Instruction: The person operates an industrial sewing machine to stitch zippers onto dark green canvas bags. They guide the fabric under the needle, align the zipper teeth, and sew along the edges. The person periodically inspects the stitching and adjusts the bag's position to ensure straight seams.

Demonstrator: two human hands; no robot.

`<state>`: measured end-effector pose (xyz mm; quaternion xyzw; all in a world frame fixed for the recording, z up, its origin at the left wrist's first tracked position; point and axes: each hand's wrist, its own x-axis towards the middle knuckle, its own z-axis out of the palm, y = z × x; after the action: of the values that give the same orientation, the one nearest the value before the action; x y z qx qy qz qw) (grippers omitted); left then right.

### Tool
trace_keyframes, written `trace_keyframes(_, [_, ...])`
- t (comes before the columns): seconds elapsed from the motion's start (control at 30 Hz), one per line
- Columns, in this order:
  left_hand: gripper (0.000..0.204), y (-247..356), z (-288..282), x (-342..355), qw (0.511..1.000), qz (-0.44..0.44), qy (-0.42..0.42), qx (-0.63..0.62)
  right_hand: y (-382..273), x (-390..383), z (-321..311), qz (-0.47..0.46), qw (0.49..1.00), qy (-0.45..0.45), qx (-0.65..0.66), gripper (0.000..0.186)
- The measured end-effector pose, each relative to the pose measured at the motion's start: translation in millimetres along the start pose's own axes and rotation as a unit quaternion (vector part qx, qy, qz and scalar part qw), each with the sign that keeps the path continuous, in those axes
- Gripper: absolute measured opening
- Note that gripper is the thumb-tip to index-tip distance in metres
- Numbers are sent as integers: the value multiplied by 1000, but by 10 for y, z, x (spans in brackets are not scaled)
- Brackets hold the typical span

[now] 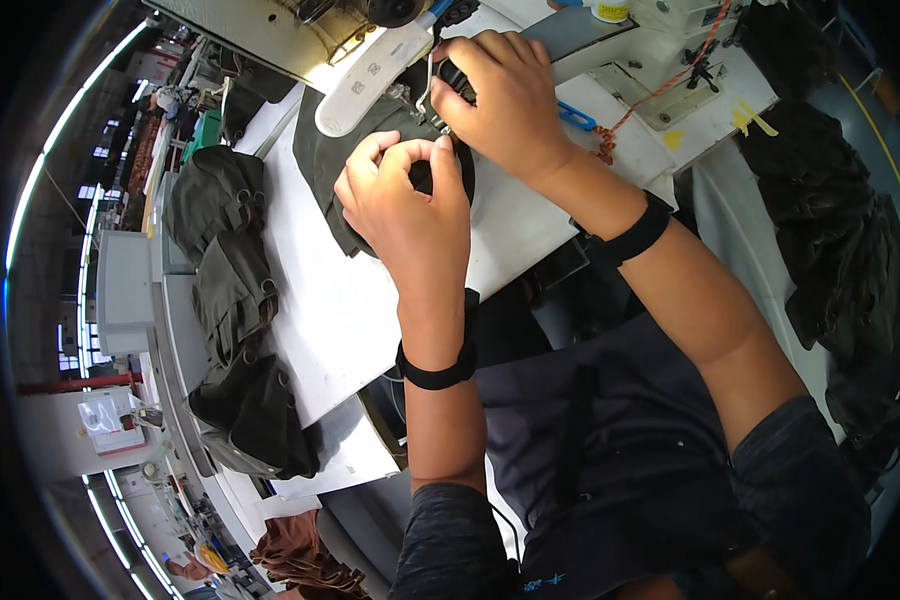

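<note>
A sewing machine [375, 80], with a white rounded cover, stands at the top middle. Under its needle area lies a dark olive fabric piece [320, 165], partly covered by my hands. My left hand [405, 195] is over that fabric, fingers curled and thumb and forefinger closed together just below the needle parts. Whatever they pinch is too small to make out. My right hand [505, 100] is bent around the metal needle parts [428, 105] from the right, with curled fingers and the thumb lower down. What its fingertips hold is hidden.
Several dark olive fabric pieces with metal rings [230, 290] lie along the left of the white table [315, 330]. A blue-handled tool [575, 116] and an orange cord [635, 105] are right of the machine. More dark fabric [820, 230] hangs at far right; brown fabric [305, 555] sits lower left.
</note>
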<state>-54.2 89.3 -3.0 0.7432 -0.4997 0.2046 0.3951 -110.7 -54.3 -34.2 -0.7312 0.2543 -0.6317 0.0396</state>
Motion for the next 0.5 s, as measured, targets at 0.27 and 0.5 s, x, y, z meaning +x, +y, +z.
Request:
trace_keyframes(0.27, [13, -185, -83, 110, 1000, -6, -4, -18, -27, 6, 3, -7, 1000, 8, 7, 21])
trace_keyframes(0.5, [17, -45, -153, 129, 1000, 12, -21, 11, -17, 7, -22, -8, 1000, 2, 5, 21])
